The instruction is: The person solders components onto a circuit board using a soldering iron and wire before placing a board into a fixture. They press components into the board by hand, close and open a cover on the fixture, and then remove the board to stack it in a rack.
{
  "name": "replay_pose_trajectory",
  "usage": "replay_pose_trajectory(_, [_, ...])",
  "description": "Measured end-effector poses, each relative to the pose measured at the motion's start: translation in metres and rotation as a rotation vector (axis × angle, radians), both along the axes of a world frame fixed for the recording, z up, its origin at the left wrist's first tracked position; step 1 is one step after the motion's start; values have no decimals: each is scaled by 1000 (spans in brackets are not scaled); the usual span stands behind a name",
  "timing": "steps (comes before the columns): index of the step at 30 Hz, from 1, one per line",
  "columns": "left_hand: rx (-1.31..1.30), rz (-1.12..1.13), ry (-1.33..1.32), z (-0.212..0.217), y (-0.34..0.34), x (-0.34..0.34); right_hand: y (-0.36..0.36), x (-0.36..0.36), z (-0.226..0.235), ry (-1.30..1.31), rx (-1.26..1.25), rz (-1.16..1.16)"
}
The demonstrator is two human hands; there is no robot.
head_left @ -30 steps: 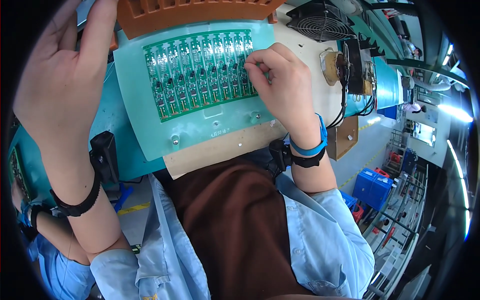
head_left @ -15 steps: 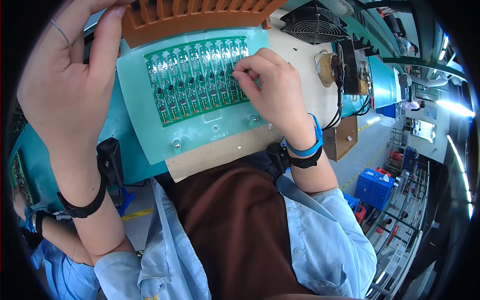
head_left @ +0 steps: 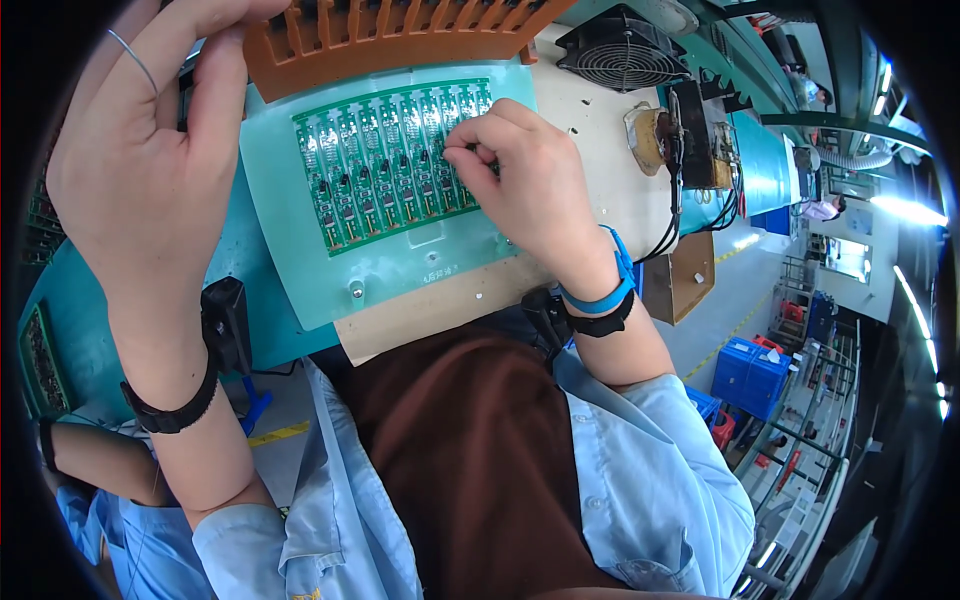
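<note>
A green panel of small circuit boards lies in a pale teal fixture plate on the bench. My right hand rests on the panel's right part, thumb and forefinger pinched over a board; whether a small part sits between them I cannot tell. A blue wrist strap circles that wrist. My left hand is raised at the left, close to the camera, fingers reaching toward the orange slotted rack behind the panel. What its fingertips hold is hidden at the frame's top.
A black fan and a wound coil with wires stand at the back right. Another person's arm and blue sleeve show at the lower left. Blue crates sit on the floor to the right.
My right hand has shifted a little left along the panel, still pinching at the boards. My left hand has risen higher toward the orange rack.
</note>
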State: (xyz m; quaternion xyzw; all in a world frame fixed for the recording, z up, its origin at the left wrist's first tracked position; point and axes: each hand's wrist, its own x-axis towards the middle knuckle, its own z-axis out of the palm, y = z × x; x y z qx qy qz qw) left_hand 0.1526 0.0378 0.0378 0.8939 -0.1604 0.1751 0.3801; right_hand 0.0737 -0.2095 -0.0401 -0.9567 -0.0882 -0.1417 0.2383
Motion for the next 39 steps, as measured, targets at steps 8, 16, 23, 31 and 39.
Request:
replay_pose_trajectory(8, [2, -51, -43, -5, 17, 4, 5, 5, 3, -52, -40, 66])
replay_pose_trajectory(16, [20, -82, -81, -3, 17, 3, 17, 4, -2, -59, -9, 40])
replay_pose_trajectory(23, [42, -90, -123, -1, 16, 4, 19, 7, -5, -80, 7, 79])
replay_pose_trajectory(31, [43, -88, -163, -4, 13, 11, 13, 9, -4, -26, 74, 65])
replay_pose_trajectory(39, [37, -68, -198, -6, 16, 11, 13, 10, -1, -29, 41, 109])
